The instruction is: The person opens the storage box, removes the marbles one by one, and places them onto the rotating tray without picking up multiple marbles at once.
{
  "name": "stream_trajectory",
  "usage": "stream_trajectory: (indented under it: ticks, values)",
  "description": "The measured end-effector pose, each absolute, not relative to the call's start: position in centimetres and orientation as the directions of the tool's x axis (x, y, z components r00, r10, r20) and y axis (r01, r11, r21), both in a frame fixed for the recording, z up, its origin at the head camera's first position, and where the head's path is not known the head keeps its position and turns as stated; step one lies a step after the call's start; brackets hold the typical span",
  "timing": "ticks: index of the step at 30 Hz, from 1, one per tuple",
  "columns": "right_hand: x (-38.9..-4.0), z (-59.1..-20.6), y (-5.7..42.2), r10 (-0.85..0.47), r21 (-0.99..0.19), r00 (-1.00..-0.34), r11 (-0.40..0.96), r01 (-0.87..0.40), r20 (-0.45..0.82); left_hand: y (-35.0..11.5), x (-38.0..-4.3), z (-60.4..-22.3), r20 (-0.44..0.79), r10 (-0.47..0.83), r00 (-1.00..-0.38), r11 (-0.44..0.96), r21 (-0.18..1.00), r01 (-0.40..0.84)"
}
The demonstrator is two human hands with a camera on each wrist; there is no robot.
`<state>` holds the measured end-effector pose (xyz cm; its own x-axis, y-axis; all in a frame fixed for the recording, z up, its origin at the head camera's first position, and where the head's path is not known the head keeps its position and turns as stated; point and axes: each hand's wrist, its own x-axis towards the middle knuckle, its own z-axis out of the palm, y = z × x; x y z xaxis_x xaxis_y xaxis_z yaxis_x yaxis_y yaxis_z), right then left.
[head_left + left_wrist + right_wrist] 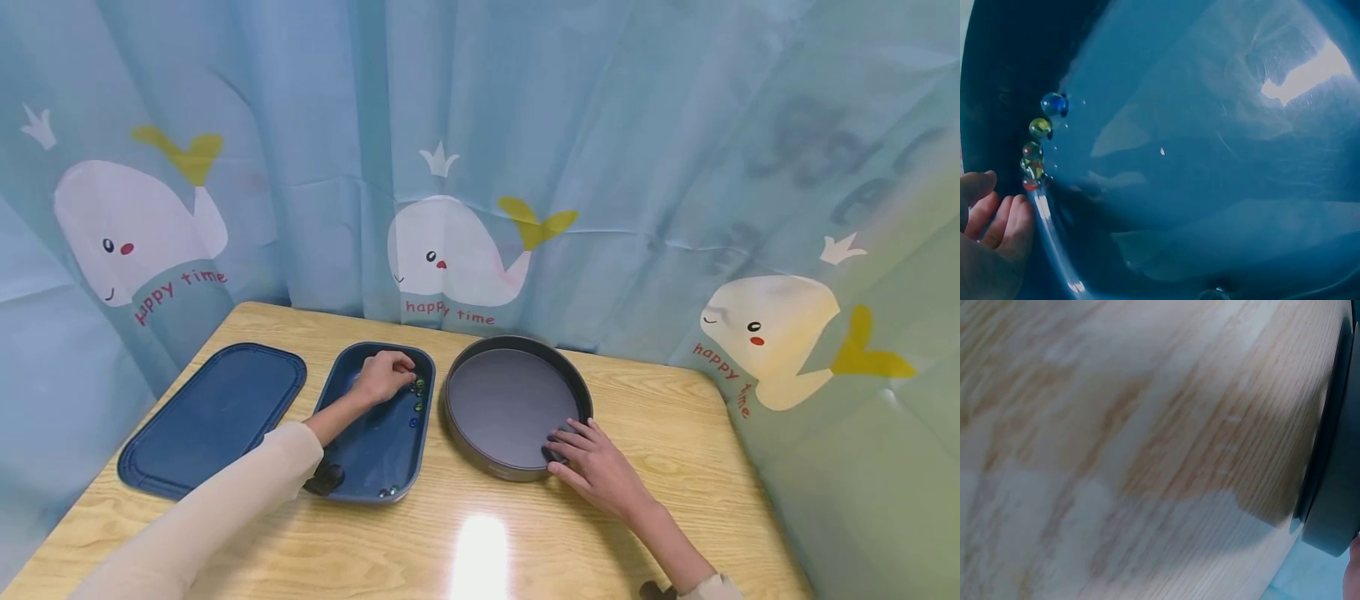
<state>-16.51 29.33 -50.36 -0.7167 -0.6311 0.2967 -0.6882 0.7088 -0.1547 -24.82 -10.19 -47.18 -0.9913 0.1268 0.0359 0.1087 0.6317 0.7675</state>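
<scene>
My left hand (384, 377) reaches into a dark blue rectangular tray (371, 446), fingers loosely bent. In the left wrist view, its fingertips (1019, 203) lie right beside a short row of glass marbles (1040, 128), blue, yellow-green and reddish, along the tray's side. A gap shows between thumb and fingers. A few more marbles (388, 492) sit at the tray's near end. My right hand (600, 471) rests on the near right rim of a round dark grey pan (510, 404), fingers spread over the edge. The right wrist view catches the pan's outer wall (1338, 481).
A flat dark blue lid (217, 408) lies left of the tray on the wooden table (660, 417). Blue curtains (637, 167) with whale prints hang close behind and around the table. Light glares off the table's front.
</scene>
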Motion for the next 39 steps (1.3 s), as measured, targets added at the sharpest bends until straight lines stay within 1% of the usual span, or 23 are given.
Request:
stream_trajectory:
  ticks: [9, 15, 19, 26, 39]
  values:
    - [-16.4, -50.3, 29.6, -0.623, -0.154, -0.728, 0.72, -0.677, 0.288, -9.8, -25.1, -47.4, 0.008, 0.132, -0.991, 0.654, 0.751, 0.093]
    - [-16.4, -50.1, 29.6, -0.622, -0.166, -0.719, 0.709, -0.685, 0.311, -9.5, -25.4, -47.7, 0.031, 0.146, -0.989, 0.664, 0.738, 0.121]
    - [-16.5, -50.2, 29.6, -0.629, -0.161, -0.711, 0.703, -0.693, 0.314, -9.3, -25.5, -48.0, 0.026, 0.153, -0.988, 0.678, 0.724, 0.124]
    - [-16.5, -50.3, 29.5, -0.633, -0.171, -0.702, 0.691, -0.702, 0.326, -9.2, -25.6, -48.1, 0.006, 0.144, -0.99, 0.703, 0.703, 0.107]
    - [-16.6, -50.4, 29.6, -0.629, -0.171, -0.713, 0.701, -0.693, 0.309, -8.9, -26.2, -48.4, 0.001, 0.125, -0.992, 0.75, 0.654, 0.095]
